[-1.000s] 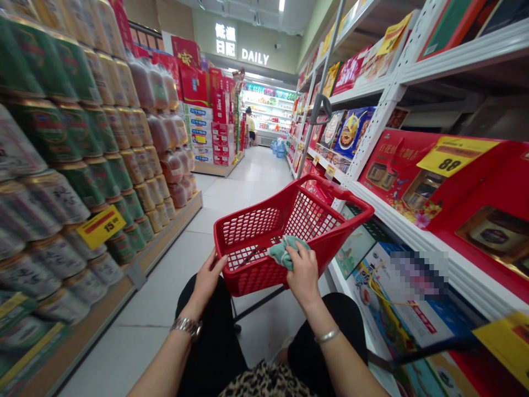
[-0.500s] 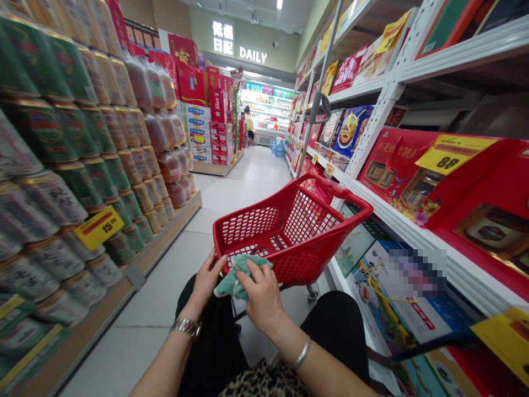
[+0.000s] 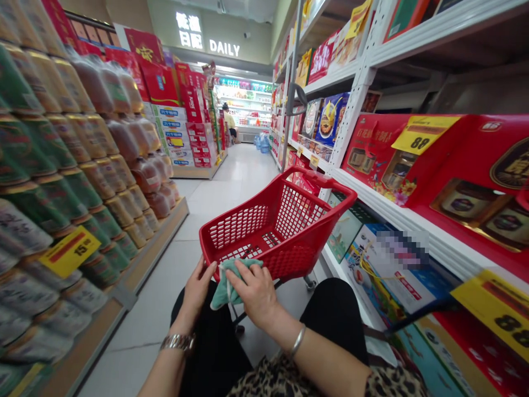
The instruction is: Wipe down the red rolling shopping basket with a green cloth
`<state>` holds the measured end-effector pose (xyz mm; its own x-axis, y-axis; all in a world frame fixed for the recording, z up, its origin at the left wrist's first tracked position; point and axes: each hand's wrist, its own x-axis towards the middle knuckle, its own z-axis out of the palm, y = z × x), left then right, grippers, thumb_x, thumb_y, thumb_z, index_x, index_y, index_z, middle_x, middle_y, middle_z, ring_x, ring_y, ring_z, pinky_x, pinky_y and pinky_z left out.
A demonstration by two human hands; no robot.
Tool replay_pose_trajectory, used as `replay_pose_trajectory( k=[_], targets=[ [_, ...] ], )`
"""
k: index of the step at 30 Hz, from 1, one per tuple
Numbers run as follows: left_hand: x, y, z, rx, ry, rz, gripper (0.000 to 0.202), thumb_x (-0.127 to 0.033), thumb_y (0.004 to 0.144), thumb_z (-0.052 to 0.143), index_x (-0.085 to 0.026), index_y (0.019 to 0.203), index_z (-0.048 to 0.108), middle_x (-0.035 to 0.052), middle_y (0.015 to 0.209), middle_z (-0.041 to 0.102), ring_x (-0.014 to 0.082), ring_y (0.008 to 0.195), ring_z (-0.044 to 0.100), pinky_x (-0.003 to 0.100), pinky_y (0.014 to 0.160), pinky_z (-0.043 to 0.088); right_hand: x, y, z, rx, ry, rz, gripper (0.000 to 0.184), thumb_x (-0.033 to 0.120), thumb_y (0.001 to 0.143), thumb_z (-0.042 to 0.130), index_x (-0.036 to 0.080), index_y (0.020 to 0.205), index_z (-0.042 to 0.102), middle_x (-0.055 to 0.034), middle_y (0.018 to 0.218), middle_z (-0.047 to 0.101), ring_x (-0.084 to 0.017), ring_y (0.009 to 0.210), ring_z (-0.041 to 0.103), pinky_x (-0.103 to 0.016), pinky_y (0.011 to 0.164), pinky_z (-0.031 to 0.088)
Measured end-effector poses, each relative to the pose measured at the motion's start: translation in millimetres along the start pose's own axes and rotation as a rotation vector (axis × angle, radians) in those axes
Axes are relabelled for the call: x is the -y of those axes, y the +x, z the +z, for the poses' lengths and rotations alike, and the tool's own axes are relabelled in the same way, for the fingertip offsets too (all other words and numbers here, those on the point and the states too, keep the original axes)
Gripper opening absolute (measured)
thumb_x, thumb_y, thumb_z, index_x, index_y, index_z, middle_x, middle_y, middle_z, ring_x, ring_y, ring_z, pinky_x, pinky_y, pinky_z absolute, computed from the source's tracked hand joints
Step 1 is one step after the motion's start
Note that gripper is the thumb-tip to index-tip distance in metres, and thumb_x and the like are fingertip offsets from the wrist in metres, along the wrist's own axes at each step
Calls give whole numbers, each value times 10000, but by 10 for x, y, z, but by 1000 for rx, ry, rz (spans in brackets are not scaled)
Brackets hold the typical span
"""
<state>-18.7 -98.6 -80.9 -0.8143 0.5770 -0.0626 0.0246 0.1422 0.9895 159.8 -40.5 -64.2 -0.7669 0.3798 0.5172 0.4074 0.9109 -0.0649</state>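
Observation:
A red plastic shopping cart (image 3: pixel 306 242) stands right in front of my knees, its basket holding nothing I can see. My left hand (image 3: pixel 197 289) grips the cart's near left corner, thumb on the outside and some fingers hidden behind the rim. In my right hand (image 3: pixel 254 289) is a green cleaning cloth (image 3: pixel 224 289), pressed against the near side of the basket just below the rim. Part of the cloth hangs down between the two hands.
Stacked drink packs (image 3: pixel 78 204) line the left side on a low wooden platform (image 3: pixel 161 229). White shelves (image 3: pixel 374 207) with red gift boxes (image 3: pixel 384 160) rise close on the right. Tiled floor (image 3: pixel 237 171) runs down the aisle toward a person (image 3: pixel 228 121) near the lit refrigerators (image 3: pixel 243 105).
My view has turned a little to the right, so the cart and shelves sit further left. My right hand and the cloth have shifted slightly along the cart's near side.

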Motion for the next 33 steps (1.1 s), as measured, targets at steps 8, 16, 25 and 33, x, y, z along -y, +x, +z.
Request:
replay_pose_trajectory(
  k=[8, 16, 25, 33],
  targets=[
    [-122, -30, -4, -27, -6, -51, 529, -364, 864, 679, -190, 1363, 665, 74, 1434, 662, 267, 1366, 589, 395, 1217, 381, -268, -23, -68, -11, -13, 126, 502, 161, 1015, 504, 381, 1463, 561, 21, 1564, 537, -231, 1062, 511, -387, 804, 425],
    [-109, -24, -9, -9, -4, -9, 537, -401, 862, 674, -197, 1360, 671, 49, 1467, 638, 259, 1411, 543, 382, 1244, 338, -541, -28, -170, 20, 39, 304, 641, 58, 893, 569, 365, 1457, 576, 12, 1556, 544, -243, 1075, 499, -393, 822, 437],
    [29, 75, -43, -26, 40, -51, 648, -436, 871, 668, -184, 1463, 586, 88, 1525, 583, 288, 1445, 503, 420, 1232, 359, -517, -13, -112, -21, 78, 326, 663, 40, 848, 583, 348, 1435, 595, 2, 1521, 577, -248, 1071, 502, -399, 823, 431],
    [58, 126, -65, -11, 112, -42, 619, -421, 895, 621, -171, 1459, 584, 97, 1549, 554, 278, 1480, 461, 395, 1225, 366, -576, -3, -37, -74, 98, 324, 704, 13, 823, 588, 372, 1429, 594, 16, 1511, 588, -241, 1087, 509, -401, 855, 412]
  ],
)
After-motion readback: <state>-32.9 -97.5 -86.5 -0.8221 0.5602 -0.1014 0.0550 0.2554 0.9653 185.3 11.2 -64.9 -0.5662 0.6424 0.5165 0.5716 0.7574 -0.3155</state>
